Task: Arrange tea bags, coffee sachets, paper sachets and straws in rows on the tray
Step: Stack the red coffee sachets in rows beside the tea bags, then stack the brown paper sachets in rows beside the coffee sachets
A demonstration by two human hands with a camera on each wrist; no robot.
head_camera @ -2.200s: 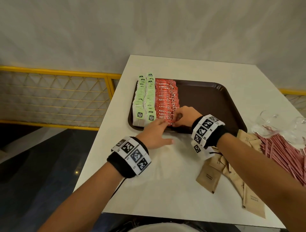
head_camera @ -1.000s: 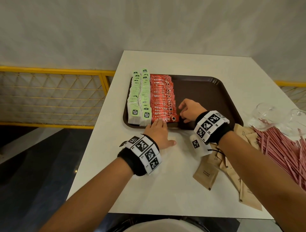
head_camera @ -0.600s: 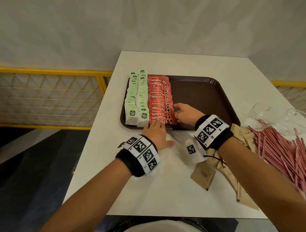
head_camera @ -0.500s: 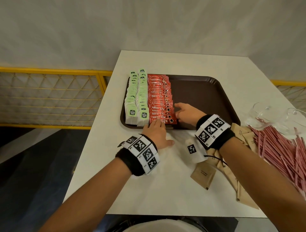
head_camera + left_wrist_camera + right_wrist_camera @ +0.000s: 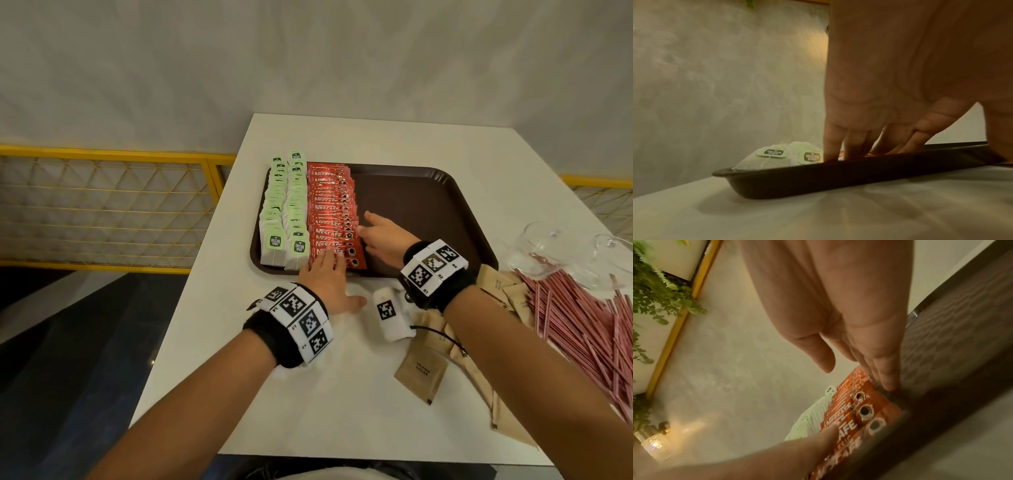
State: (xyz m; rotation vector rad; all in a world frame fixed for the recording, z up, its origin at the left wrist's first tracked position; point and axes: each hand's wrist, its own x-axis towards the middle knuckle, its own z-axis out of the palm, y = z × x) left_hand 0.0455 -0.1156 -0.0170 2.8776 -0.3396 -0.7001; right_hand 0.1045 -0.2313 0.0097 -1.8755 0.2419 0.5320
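Note:
A dark brown tray [image 5: 421,205] holds two rows of green-tagged tea bags [image 5: 284,212] on its left and a row of red coffee sachets [image 5: 330,212] beside them. My left hand [image 5: 323,274] lies flat, fingers straight, its fingertips [image 5: 840,152] pressing the nearest red sachets at the tray's front rim [image 5: 838,175]. My right hand [image 5: 380,233] rests inside the tray, straight fingers [image 5: 885,376] pushing against the right edge of the red sachets [image 5: 863,410]. Brown paper sachets [image 5: 421,373] and pink straws [image 5: 589,325] lie on the white table [image 5: 308,394] to the right.
Overturned clear glasses [image 5: 561,257] lie at the table's right edge by the straws. A yellow railing [image 5: 102,205] runs left of the table. The tray's right half is bare. A white tagged block [image 5: 388,313] hangs from my right wrist.
My right hand slid a little farther along the right edge of the red row. The left hand stayed pressed on the nearest sachets.

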